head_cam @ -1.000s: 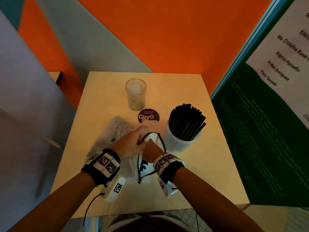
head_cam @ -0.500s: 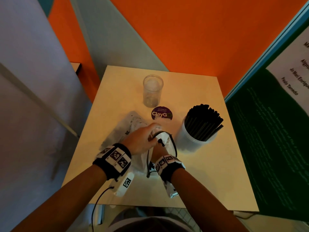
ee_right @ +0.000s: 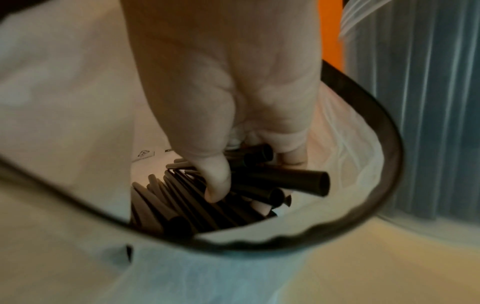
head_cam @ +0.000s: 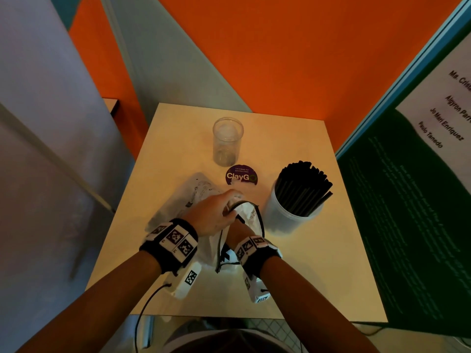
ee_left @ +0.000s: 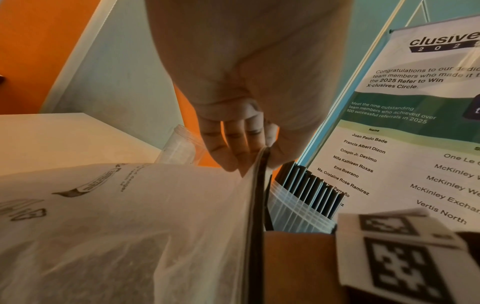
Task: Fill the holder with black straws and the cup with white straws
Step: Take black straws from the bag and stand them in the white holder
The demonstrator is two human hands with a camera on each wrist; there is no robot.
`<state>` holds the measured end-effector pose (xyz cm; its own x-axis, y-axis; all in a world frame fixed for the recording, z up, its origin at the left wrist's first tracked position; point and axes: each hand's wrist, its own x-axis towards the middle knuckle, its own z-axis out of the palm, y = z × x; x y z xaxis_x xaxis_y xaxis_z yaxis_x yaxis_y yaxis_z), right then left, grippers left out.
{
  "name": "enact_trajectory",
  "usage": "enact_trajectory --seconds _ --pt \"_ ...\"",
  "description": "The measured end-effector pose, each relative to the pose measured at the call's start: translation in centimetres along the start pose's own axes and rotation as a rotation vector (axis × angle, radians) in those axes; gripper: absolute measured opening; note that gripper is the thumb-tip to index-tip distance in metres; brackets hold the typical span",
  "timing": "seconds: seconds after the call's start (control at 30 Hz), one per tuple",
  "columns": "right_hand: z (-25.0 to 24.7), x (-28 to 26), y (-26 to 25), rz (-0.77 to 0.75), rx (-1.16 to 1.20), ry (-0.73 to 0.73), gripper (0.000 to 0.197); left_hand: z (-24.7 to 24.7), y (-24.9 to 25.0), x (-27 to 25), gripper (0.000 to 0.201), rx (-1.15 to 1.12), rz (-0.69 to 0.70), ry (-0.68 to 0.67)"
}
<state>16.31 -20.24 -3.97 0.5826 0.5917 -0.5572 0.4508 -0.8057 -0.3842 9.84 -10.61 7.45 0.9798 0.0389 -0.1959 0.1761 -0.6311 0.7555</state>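
Orange and pale grey walls back a small square cream table (head_cam: 293, 263) in the head view, with a green and white printed banner (head_cam: 407, 200) standing at its right. At the far middle of the table stands a clear plastic cup (head_cam: 227, 141), holding no straws, and a round purple sticker (head_cam: 241, 175) lies just near of it. To the right, a translucent white cylindrical holder (head_cam: 285, 220) is packed with upright black straws (head_cam: 303, 187). A white plastic bag with a black rim (head_cam: 193, 194) lies at the near middle; the left hand (head_cam: 214, 215) grips its mouth, and the right hand (head_cam: 235, 229) is sunk inside it to the wrist. From the left wrist, the fingers (ee_left: 233, 148) and thumb pinch the bag's black rim (ee_left: 259, 195), lifting it, with the holder just beyond. From the right wrist, the right hand (ee_right: 233, 123) is inside the bag, its fingers and thumb (ee_right: 215, 181) curled round a bunch of loose black straws (ee_right: 285, 181); lighter straws lie among them.
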Motion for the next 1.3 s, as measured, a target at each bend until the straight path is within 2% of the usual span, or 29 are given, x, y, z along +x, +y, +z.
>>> enact_trajectory --seconds 0.13,0.27,0.37,0.5,0.6,0.73,0.8,0.93,1.0,1.07,1.1,1.17,1.23,1.3 --pt "-0.8 -0.4 0.2 0.047 -0.054 0.005 0.040 0.1 0.1 0.4 0.040 0.021 0.000 0.001" --pt "-3.1 -1.4 0.0 -0.006 -0.147 -0.173 0.055 0.3 0.2 1.1 0.039 0.045 0.017 -0.005" --pt "-5.1 -2.6 1.0 -0.010 -0.057 -0.215 0.034 1.0 0.4 1.9 0.042 0.087 0.045 0.028" --pt "-8.3 -4.8 3.4 0.029 0.001 -0.307 0.011 2.6 0.5 2.0 0.049 0.237 0.258 0.092" --pt "-11.2 -7.0 5.1 0.009 -0.054 -0.284 0.017 4.0 0.6 2.6 0.063 0.348 0.341 0.023" --pt "-15.3 -10.5 5.8 -0.103 -0.021 -0.304 0.014 5.3 1.3 4.5 0.072 0.379 0.277 -0.051" --pt "-17.0 -12.1 5.4 -0.170 -0.011 -0.256 0.010 5.5 2.1 5.4 0.062 0.302 0.227 -0.072" --pt "-19.4 -14.3 5.4 -0.271 0.111 -0.112 0.025 5.1 3.4 6.7 0.012 0.254 0.258 -0.051" --pt "-19.9 -14.8 5.9 -0.287 0.261 0.086 0.039 4.6 3.7 7.1 0.012 0.250 0.241 -0.047" --pt "-19.6 -14.9 6.2 -0.332 0.409 0.333 0.042 4.4 4.0 7.6 0.022 0.215 0.226 -0.025" --pt "-19.2 -14.7 6.0 -0.353 0.480 0.417 0.044 4.5 4.2 7.9 0.020 0.186 0.232 -0.026" --pt "-18.1 -14.1 5.4 -0.369 0.580 0.496 0.054 4.7 5.0 8.3 0.007 0.143 0.249 -0.048" --pt "-17.2 -13.6 4.8 -0.395 0.695 0.525 0.066 5.0 5.6 8.5 0.009 0.134 0.263 -0.069" --pt "-17.0 -13.4 4.9 -0.490 0.893 0.552 0.070 5.0 5.9 8.6 0.010 0.104 0.259 -0.033"
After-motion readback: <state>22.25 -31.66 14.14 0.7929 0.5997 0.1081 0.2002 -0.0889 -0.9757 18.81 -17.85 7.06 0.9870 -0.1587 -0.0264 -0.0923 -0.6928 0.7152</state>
